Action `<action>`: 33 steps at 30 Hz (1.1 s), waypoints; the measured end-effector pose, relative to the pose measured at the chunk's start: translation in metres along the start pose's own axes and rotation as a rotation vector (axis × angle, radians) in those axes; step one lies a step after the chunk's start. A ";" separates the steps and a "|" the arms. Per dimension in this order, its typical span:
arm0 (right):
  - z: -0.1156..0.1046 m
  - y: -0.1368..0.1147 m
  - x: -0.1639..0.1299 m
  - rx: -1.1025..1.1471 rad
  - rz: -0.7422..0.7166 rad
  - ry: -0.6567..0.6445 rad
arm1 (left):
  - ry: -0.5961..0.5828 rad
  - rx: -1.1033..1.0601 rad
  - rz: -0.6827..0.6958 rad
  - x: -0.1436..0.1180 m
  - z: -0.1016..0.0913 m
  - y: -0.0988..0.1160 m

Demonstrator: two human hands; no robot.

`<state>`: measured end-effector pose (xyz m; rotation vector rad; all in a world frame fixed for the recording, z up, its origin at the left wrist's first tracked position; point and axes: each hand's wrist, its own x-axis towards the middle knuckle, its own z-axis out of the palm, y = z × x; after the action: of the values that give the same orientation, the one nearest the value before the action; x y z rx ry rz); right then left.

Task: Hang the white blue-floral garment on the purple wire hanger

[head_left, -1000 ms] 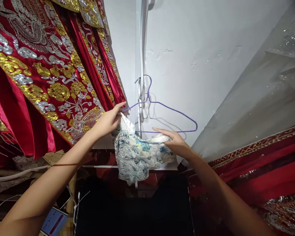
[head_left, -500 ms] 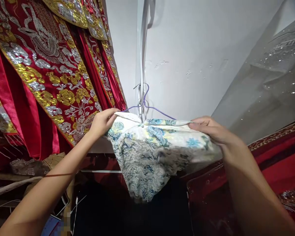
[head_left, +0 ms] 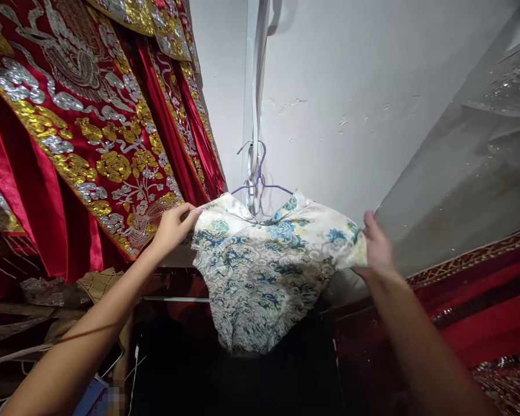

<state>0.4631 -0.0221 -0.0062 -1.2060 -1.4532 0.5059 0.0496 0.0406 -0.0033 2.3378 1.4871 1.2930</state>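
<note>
A white short-sleeved blouse (head_left: 264, 271) with blue and yellow flowers hangs on a thin purple hanger (head_left: 262, 176). My left hand (head_left: 175, 225) pinches its left shoulder between thumb and fingers. At the opposite side, my right hand (head_left: 378, 245), slightly blurred, grips the end of the right sleeve; the thumb points up and the fingers are partly hidden. Between my hands the V-shaped neckline lies open, with a small button at its lowest point. The hanger's hook is up on a white strap (head_left: 255, 92) in front of the wall.
Red garments (head_left: 112, 133) with gold and silver embroidery hang close on the left. A pale wall (head_left: 338, 104) stands behind the blouse. Translucent plastic sheeting (head_left: 463, 179) covers something on the right, above red cloth (head_left: 498, 312). Wooden bars (head_left: 30, 311) and a white cord are at lower left.
The collar was folded over and now stands up around the neckline, showing the hanger less. My right hand has moved outward from the shoulder to the sleeve end; my left stays at its shoulder.
</note>
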 end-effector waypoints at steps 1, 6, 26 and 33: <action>-0.005 -0.001 -0.002 0.083 0.081 -0.079 | 0.014 0.005 0.003 0.002 -0.001 -0.002; -0.016 -0.030 -0.006 0.378 0.287 -0.043 | 0.171 0.081 0.135 0.025 -0.005 0.020; 0.066 -0.060 -0.091 -0.007 -0.576 -0.317 | -0.127 -0.238 0.360 0.020 -0.008 0.083; 0.122 -0.021 -0.022 -0.416 -0.597 -0.225 | -0.176 -0.717 0.405 0.004 0.019 0.117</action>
<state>0.3408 -0.0119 -0.0341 -0.9698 -2.0801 -0.0829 0.1461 -0.0107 0.0424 2.2023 0.3866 1.3459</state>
